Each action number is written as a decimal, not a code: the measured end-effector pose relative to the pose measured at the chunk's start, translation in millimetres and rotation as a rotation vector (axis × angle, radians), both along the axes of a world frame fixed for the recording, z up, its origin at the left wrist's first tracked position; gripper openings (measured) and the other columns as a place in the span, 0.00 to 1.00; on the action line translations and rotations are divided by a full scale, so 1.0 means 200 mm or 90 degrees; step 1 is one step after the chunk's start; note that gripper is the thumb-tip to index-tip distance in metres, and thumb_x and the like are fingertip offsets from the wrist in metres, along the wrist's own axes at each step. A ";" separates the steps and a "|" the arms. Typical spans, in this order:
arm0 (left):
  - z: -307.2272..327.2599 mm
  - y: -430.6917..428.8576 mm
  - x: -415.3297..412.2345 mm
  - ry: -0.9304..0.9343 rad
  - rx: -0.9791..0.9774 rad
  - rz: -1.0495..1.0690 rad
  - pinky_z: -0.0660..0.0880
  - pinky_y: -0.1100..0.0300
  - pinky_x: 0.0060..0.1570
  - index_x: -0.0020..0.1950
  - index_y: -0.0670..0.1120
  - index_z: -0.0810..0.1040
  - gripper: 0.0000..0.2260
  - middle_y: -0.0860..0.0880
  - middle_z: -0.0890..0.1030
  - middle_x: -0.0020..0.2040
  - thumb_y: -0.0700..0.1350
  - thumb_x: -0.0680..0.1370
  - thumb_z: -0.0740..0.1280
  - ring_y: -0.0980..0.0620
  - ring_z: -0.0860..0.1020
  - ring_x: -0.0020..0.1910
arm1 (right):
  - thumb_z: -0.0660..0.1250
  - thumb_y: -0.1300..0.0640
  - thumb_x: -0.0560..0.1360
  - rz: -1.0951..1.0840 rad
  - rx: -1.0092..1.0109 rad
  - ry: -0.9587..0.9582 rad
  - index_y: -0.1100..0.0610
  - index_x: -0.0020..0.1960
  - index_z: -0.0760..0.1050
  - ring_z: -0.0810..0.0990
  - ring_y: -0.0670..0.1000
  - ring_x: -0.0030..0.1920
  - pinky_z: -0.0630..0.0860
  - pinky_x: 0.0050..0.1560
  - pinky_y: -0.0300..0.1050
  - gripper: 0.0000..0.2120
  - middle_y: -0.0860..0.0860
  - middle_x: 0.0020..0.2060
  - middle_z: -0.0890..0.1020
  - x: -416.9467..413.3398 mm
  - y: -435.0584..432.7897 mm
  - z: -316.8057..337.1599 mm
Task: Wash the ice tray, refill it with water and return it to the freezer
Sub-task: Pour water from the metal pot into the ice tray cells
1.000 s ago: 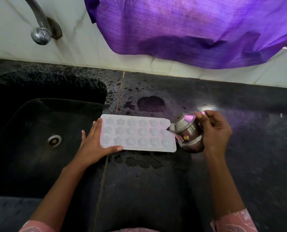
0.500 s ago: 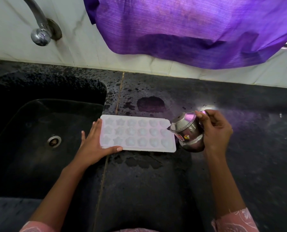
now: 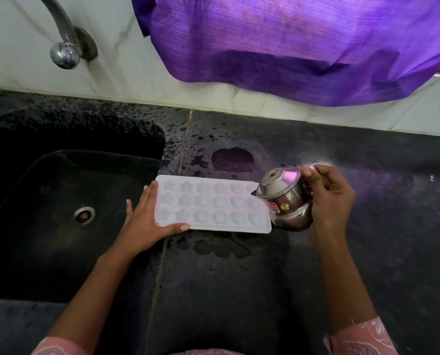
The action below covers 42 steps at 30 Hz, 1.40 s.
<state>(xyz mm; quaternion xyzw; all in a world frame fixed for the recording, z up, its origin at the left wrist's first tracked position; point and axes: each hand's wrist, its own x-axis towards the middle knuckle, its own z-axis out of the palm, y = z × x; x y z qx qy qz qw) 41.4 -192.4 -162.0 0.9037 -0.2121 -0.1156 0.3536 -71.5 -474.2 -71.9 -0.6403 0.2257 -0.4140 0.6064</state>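
While the right hand (image 3: 331, 201) wraps curled fingers round a small steel pot (image 3: 283, 201), thumb up on its shoulder, the pot leans left with its lip over the right end of the ice tray (image 3: 208, 203). Tray: white, flat on the dark counter (image 3: 239, 290), centre of frame, left end at the sink (image 3: 160, 139) rim. Left hand (image 3: 147, 221): fingers straight, palm flat against the tray's left end, thumb along its near edge, gripping nothing. No stream visible; cannot tell how full the cells are.

Risks, as I read them:
- Counter is wet, puddles (image 3: 213, 245) just below the tray. A nudge from the pot could skate the tray left into the sink.
- Pouring at one end may flood those cells and run over the edge.
- Wet steel could turn in the grip.
- A brim-full tray would slop on the carry to the freezer.
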 end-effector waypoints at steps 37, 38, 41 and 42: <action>-0.02 0.00 0.01 -0.006 0.011 0.004 0.31 0.53 0.68 0.76 0.54 0.40 0.59 0.56 0.46 0.77 0.78 0.55 0.61 0.66 0.39 0.70 | 0.72 0.60 0.69 0.029 -0.060 0.037 0.50 0.38 0.77 0.80 0.39 0.36 0.77 0.40 0.33 0.06 0.39 0.32 0.83 0.05 0.02 0.02; -0.02 0.00 0.01 -0.006 0.011 0.004 0.31 0.53 0.69 0.76 0.54 0.40 0.59 0.57 0.46 0.77 0.78 0.55 0.61 0.66 0.39 0.70 | 0.72 0.60 0.69 0.027 -0.051 0.035 0.51 0.38 0.77 0.80 0.39 0.36 0.76 0.41 0.33 0.06 0.40 0.32 0.83 0.05 0.03 0.02; -0.02 0.00 0.01 -0.007 0.009 0.002 0.31 0.53 0.69 0.76 0.55 0.40 0.59 0.57 0.46 0.77 0.79 0.55 0.61 0.66 0.39 0.70 | 0.71 0.61 0.70 0.030 -0.031 0.025 0.52 0.38 0.77 0.80 0.38 0.35 0.76 0.39 0.32 0.06 0.40 0.31 0.83 0.06 0.04 0.03; -0.02 0.00 0.01 -0.008 0.010 0.002 0.31 0.53 0.68 0.76 0.55 0.40 0.59 0.57 0.46 0.77 0.79 0.55 0.61 0.66 0.39 0.70 | 0.71 0.61 0.70 0.033 -0.026 0.020 0.52 0.37 0.77 0.80 0.38 0.35 0.75 0.38 0.32 0.06 0.40 0.30 0.83 0.07 0.04 0.03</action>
